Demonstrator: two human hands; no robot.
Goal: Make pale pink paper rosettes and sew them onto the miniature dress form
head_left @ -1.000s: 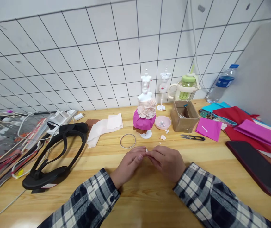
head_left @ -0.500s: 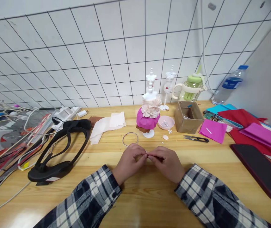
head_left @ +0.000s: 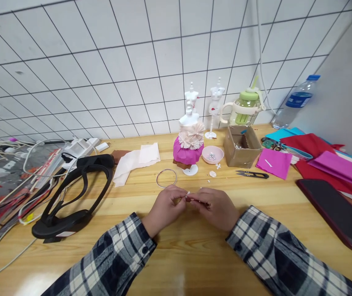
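Note:
My left hand (head_left: 169, 206) and my right hand (head_left: 216, 207) meet low over the table, both closed in a pinch, fingertips almost touching. Between them pokes the tip of a small white piece (head_left: 188, 193); the fingers cover most of it, so its kind is unclear. A thin metal ring (head_left: 166, 178) lies just beyond my left hand. Behind the hands stands a small white dress form (head_left: 189, 118) wearing a magenta skirt (head_left: 188, 155) and pleated pale pink fabric flowers (head_left: 195, 136). A pale fabric disc (head_left: 212, 174) rests on the wood past my right hand.
Right of the dress form sit a pink dish (head_left: 213, 155) with small shiny bits, a cardboard box (head_left: 242, 153), thread snips (head_left: 252, 174), folded fabrics (head_left: 274, 163) and a phone (head_left: 336, 213). To the left lie pale cloth (head_left: 132, 162), a black headset (head_left: 67, 222) and tangled cables.
The view has tilted and shifted slightly. My fingertips have moved a little, and a white tip now shows between them. Both hands stay pinched together.

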